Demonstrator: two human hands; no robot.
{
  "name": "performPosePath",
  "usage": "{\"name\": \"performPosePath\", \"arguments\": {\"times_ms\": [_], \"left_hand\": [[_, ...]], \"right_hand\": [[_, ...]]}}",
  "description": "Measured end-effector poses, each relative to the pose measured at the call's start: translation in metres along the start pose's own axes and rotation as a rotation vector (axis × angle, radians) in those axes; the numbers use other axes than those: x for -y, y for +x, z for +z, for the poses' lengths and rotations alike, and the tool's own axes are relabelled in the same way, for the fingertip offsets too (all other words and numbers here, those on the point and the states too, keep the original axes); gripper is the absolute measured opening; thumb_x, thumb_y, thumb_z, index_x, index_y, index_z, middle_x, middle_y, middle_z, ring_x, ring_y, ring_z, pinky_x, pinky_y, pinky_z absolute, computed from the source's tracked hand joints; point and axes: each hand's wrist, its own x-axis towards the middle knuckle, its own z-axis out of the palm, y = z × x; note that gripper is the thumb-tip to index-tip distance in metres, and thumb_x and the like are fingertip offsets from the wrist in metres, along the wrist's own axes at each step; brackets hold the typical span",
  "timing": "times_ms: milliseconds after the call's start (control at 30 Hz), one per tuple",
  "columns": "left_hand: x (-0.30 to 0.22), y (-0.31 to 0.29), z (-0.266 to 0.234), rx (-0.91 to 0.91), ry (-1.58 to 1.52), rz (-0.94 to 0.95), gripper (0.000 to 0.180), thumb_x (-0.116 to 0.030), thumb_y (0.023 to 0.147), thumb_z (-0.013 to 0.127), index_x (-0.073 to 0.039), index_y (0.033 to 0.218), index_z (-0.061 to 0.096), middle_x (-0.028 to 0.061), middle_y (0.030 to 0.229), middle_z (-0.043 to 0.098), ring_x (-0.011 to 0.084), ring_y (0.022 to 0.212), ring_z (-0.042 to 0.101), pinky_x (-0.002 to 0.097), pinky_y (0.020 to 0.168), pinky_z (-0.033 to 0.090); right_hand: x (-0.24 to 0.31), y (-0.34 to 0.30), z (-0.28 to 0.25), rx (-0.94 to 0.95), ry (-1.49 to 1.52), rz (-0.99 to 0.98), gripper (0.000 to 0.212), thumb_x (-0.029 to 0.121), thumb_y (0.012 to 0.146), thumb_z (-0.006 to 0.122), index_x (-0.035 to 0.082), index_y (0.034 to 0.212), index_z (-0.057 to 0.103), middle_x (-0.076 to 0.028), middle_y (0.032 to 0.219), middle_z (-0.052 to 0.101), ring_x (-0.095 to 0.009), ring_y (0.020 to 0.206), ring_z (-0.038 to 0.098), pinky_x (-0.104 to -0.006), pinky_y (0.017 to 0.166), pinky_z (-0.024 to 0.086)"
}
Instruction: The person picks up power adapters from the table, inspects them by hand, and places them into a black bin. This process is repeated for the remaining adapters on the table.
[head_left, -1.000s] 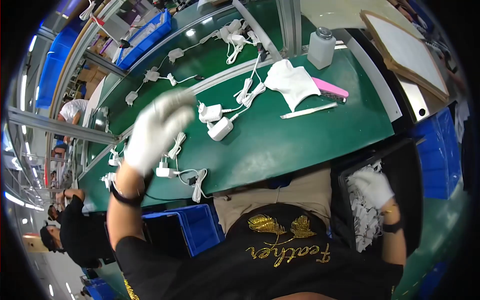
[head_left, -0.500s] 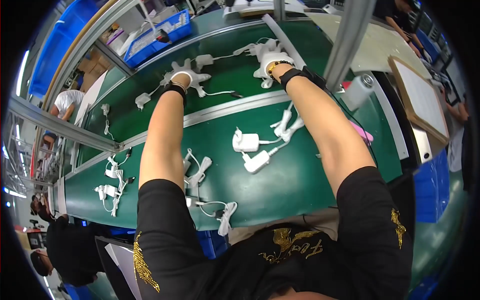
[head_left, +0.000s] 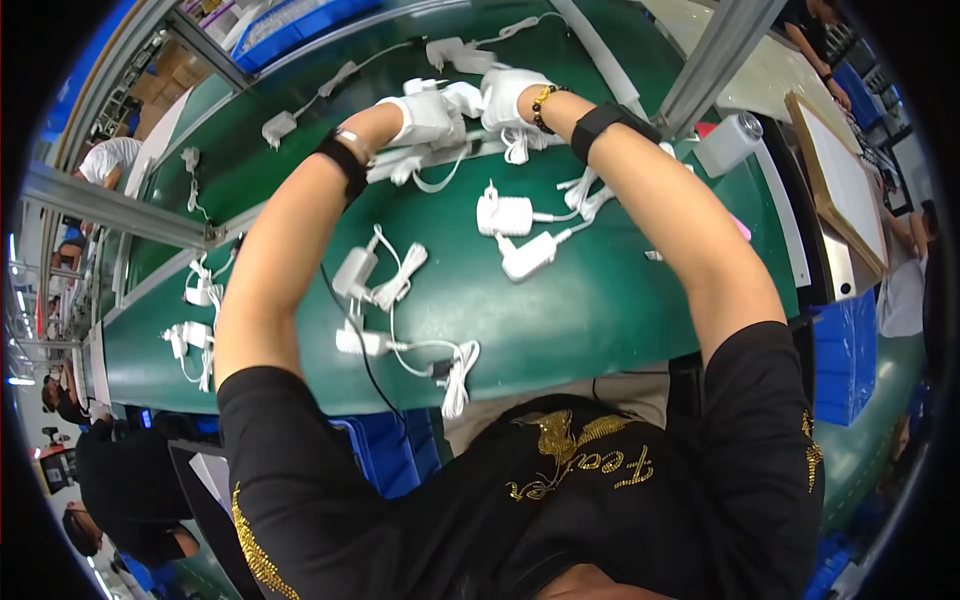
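My two white-gloved hands are close together over the metal rail in the upper middle. My left hand is closed around a white power adapter, partly hidden by the glove. A loop of white cable hangs below it. My right hand is closed at the adapter's other side, with a bundled white cable hanging beneath it; the fingertips are hard to make out. Just beyond my hands another white adapter lies on the green belt, its cord stretched out.
Nearer me, paired white adapters lie right of centre, with more adapters and tied cords left of centre. Others sit at the far left. A metal post and a white bottle stand at right. A blue bin is behind.
Both hands have come together and nearer, from spread apart over separate adapters on the belt to closed around an adapter and cable. The view has shifted slightly.
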Motion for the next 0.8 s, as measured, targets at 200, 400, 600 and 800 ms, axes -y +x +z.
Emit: {"name": "performPosePath", "arguments": {"times_ms": [200,400,600,800], "left_hand": [[-0.065,-0.162,0.053,-0.236,-0.123,0.028,0.027,-0.017,0.082,0.066,-0.003,0.105,0.067,0.0126,0.104,0.068,0.0250,0.096,0.064,0.0324,0.087,0.050],[-0.131,-0.257,0.124,-0.722,0.263,-0.061,0.054,-0.028,0.076,0.077,-0.009,0.125,0.061,0.0167,0.131,0.056,0.0389,0.126,0.049,0.0475,0.098,0.045],[-0.094,-0.267,0.190,-0.898,0.018,-0.328,0.064,-0.015,0.068,0.080,-0.010,0.129,0.058,0.0188,0.141,0.049,0.0468,0.130,0.042,0.0532,0.109,0.037],[-0.018,-0.288,0.188,-0.931,0.207,-0.387,0.061,-0.005,0.068,0.077,-0.006,0.127,0.059,0.0194,0.144,0.048,0.0461,0.129,0.044,0.0503,0.110,0.036]], "right_hand": [[0.054,-0.092,0.006,0.318,0.215,-0.359,0.034,0.028,0.081,0.064,0.001,0.099,0.071,-0.015,0.079,0.070,-0.025,0.069,0.066,-0.0403,0.066,0.053],[0.043,-0.180,0.021,-0.150,-0.040,-0.361,0.069,0.040,0.081,0.066,0.001,0.136,0.049,-0.025,0.124,0.058,-0.038,0.108,0.061,-0.0432,0.093,0.049],[0.114,-0.192,0.069,-0.197,0.324,-0.308,0.078,0.044,0.084,0.064,0.000,0.143,0.039,-0.028,0.137,0.046,-0.045,0.123,0.051,-0.0446,0.104,0.043],[0.161,-0.143,0.059,-0.218,0.600,-0.514,0.072,0.041,0.083,0.064,-0.002,0.137,0.047,-0.029,0.137,0.047,-0.042,0.126,0.050,-0.0444,0.106,0.042]]}}
